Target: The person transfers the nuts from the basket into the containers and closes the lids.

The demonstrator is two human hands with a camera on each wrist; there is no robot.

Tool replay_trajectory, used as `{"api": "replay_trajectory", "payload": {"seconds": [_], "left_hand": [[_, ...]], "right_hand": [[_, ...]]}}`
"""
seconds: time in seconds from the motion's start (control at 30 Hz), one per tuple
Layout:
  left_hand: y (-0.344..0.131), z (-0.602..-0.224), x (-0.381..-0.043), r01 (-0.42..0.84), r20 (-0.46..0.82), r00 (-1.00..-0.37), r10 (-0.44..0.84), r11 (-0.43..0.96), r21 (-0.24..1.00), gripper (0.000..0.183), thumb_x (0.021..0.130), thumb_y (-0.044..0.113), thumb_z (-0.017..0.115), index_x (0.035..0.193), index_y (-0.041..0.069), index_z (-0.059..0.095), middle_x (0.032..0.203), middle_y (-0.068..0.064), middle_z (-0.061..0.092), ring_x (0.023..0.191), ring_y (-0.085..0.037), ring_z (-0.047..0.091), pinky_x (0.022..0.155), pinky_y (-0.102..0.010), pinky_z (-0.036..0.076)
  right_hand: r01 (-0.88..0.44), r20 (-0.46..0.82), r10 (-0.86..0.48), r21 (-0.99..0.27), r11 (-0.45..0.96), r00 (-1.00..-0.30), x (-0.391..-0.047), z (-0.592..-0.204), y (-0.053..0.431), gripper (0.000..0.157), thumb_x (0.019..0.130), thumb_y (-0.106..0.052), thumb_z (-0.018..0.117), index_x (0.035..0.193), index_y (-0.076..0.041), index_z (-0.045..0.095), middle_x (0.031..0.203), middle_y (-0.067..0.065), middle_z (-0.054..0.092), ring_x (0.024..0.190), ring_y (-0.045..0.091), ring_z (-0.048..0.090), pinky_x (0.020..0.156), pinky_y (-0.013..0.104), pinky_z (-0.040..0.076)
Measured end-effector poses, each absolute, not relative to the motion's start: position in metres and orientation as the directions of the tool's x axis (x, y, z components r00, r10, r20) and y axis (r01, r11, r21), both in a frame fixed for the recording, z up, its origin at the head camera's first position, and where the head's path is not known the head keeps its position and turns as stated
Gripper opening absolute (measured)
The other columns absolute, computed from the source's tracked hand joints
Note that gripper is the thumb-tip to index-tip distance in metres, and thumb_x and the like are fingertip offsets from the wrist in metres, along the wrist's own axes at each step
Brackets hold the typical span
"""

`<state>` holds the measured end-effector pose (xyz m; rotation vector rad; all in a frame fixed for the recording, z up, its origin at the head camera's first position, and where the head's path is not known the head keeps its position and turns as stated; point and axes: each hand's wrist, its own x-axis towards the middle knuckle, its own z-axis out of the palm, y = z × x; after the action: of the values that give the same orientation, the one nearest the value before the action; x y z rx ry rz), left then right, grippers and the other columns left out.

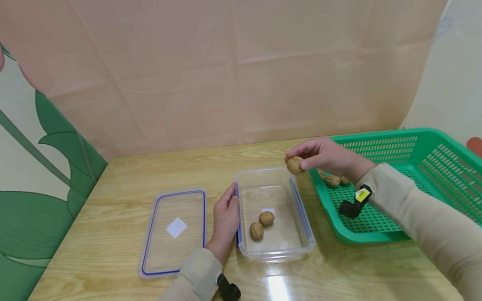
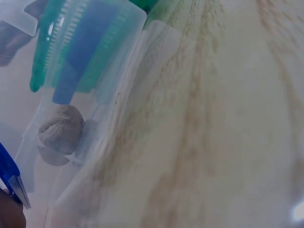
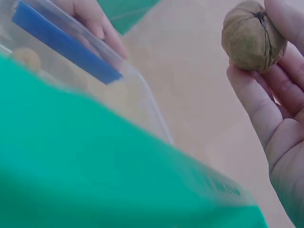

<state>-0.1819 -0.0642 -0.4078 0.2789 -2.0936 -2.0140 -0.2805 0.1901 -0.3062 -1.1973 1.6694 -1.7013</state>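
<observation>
My right hand [image 1: 325, 156] pinches a walnut [image 1: 295, 165] between thumb and fingers, above the far right corner of a clear plastic container [image 1: 286, 231]. In the right wrist view that walnut [image 3: 251, 38] shows its seam, held at the fingertips. Inside the container, two walnuts, one nearer [image 1: 256, 231] and one a little farther [image 1: 267, 218], lie on the bottom towards the near left. My left hand [image 1: 225, 219] rests along the container's left side with its fingers extended. The left wrist view shows a walnut [image 2: 61, 130] through the clear wall.
A green plastic basket [image 1: 334, 228] stands right of the container, with several walnuts [image 1: 332, 181] at its left end, partly hidden by my right hand. The clear lid [image 1: 189, 254] with a blue seal lies flat on the wooden table [image 1: 116, 224] to the left. A wall covering rises behind.
</observation>
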Motion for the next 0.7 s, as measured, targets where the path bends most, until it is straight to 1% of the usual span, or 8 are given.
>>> {"api": "replay_trajectory", "payload": {"seconds": [0.13, 0.47, 0.63, 0.7], "left_hand": [[-0.064, -0.408, -0.182, 0.021, 0.032, -0.957, -0.287, 0.040, 0.999, 0.040, 0.091, 0.005, 0.045, 0.131, 0.008, 0.051, 0.138, -0.007, 0.047, 0.130, -0.022, 0.040, 0.109, -0.034, 0.033], [-0.064, -0.407, -0.181, 0.015, 0.029, -0.957, -0.290, 0.053, 0.999, 0.040, 0.091, 0.006, 0.045, 0.131, 0.009, 0.051, 0.138, -0.006, 0.047, 0.131, -0.022, 0.040, 0.110, -0.035, 0.033], [-0.064, -0.406, -0.181, 0.009, 0.022, -0.958, -0.285, 0.050, 0.999, 0.040, 0.092, 0.007, 0.045, 0.131, 0.010, 0.051, 0.137, -0.005, 0.048, 0.130, -0.020, 0.041, 0.109, -0.033, 0.034], [-0.064, -0.406, -0.181, 0.019, 0.033, -0.958, -0.284, 0.053, 0.998, 0.040, 0.092, 0.007, 0.045, 0.131, 0.010, 0.051, 0.137, -0.006, 0.048, 0.130, -0.022, 0.041, 0.109, -0.035, 0.034]], "right_hand": [[-0.232, 0.243, -0.816, -0.963, -0.137, -0.525, -0.275, -0.306, 0.179, 0.030, 0.086, -0.001, 0.060, 0.112, -0.015, 0.067, 0.106, -0.002, 0.069, 0.092, 0.009, 0.064, 0.076, 0.021, 0.056], [-0.222, 0.166, -0.794, -0.974, -0.041, -0.585, -0.261, -0.307, 0.156, 0.029, 0.083, -0.003, 0.064, 0.106, -0.020, 0.069, 0.102, -0.005, 0.069, 0.089, 0.008, 0.064, 0.076, 0.021, 0.055], [-0.196, 0.119, -0.765, -0.980, 0.010, -0.633, -0.255, -0.309, 0.144, 0.026, 0.082, -0.009, 0.068, 0.107, -0.017, 0.068, 0.103, -0.003, 0.069, 0.090, 0.010, 0.064, 0.078, 0.023, 0.055], [-0.174, 0.097, -0.757, -0.985, 0.023, -0.646, -0.254, -0.311, 0.140, 0.027, 0.082, -0.009, 0.068, 0.108, -0.014, 0.067, 0.103, -0.002, 0.069, 0.090, 0.010, 0.064, 0.079, 0.023, 0.054]]}}
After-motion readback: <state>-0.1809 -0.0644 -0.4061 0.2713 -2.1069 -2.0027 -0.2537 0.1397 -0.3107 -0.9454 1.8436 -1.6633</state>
